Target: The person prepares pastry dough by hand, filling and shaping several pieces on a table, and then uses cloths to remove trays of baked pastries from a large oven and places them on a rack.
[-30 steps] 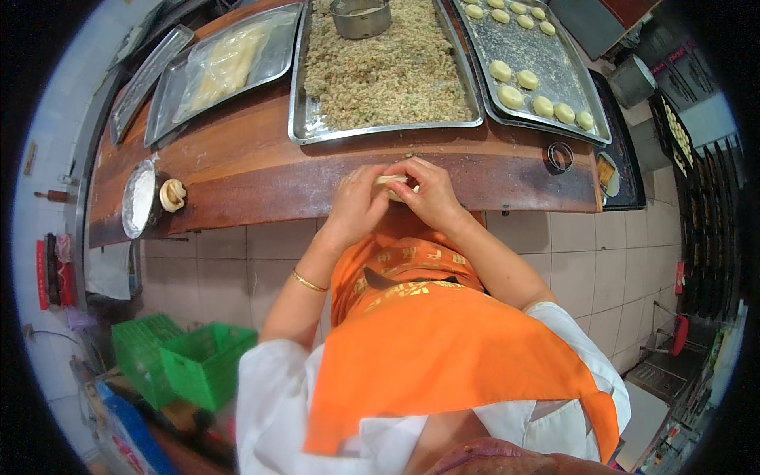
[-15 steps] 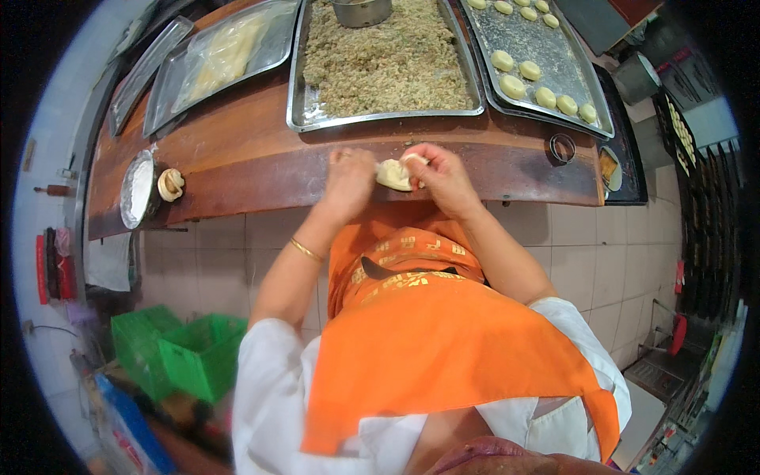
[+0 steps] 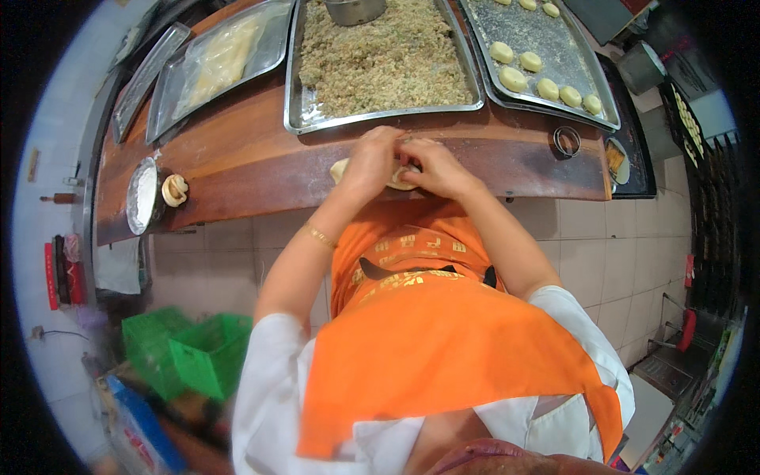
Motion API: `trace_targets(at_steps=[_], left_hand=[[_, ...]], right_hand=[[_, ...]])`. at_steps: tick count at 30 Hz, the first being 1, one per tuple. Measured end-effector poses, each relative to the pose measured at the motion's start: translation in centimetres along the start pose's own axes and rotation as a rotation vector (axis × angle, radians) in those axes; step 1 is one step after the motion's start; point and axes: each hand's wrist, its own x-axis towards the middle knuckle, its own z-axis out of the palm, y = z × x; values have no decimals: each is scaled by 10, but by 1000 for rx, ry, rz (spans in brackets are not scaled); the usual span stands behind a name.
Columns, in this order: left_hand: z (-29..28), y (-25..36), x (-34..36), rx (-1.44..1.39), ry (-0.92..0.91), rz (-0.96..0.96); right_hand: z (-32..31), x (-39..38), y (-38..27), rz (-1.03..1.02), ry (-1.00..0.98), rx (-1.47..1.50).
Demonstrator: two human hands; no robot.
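Note:
At the wooden table's front edge (image 3: 245, 186), pale dough (image 3: 400, 181) lies under my hands, with more showing at the left (image 3: 339, 169). My left hand (image 3: 370, 162) is over it with fingers bent and together, their tips partly hidden. My right hand (image 3: 434, 168) pinches the dough, thumb and fingers curled in toward my left hand. Just beyond them is a large steel tray (image 3: 291, 95) of crumbly, grainy mixture with a round metal mould (image 3: 355, 12) in it.
At left are a flour bowl (image 3: 142, 198), coiled dough (image 3: 174, 190) and a tray (image 3: 162, 111) holding a plastic-covered sheet. At right are a tray of dough rounds (image 3: 594, 67) and metal rings (image 3: 567, 141). Green crates (image 3: 206, 356) stand on the floor at lower left.
Both hands have moved forward onto the tabletop with the dough. My left hand has since shifted right, closer to my right hand, leaving dough visible on its left side.

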Motion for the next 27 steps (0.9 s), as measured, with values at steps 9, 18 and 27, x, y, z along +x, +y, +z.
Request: trace_targets(at_steps=[9, 18, 27], left_hand=[[49, 16, 33, 206, -297, 181], [48, 28, 49, 363, -310, 177], [44, 40, 19, 349, -153, 115]], right_hand=[[-49, -55, 20, 229, 561, 174], [-50, -49, 23, 223, 697, 357], [-52, -44, 22, 18, 507, 223]])
